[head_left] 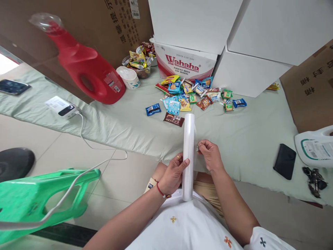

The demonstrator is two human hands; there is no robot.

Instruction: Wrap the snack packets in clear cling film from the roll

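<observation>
Grip: left hand [173, 173] clasps a roll of clear plastic [188, 139], lower end at the white shirt [192, 222]; right hand [210, 155] pinches a tiny glinting bit [198, 148] just beside it, apparently the loose edge. Step, as judged: freeing that edge. Next move would call for a steady roll and gentle pull. Beyond: wrapped snacks [185, 104] on green cloth [247, 132]

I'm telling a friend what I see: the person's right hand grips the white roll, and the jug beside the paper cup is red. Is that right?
Not quite: the head view shows the left hand gripping the white roll. The jug beside the paper cup is red.
</observation>
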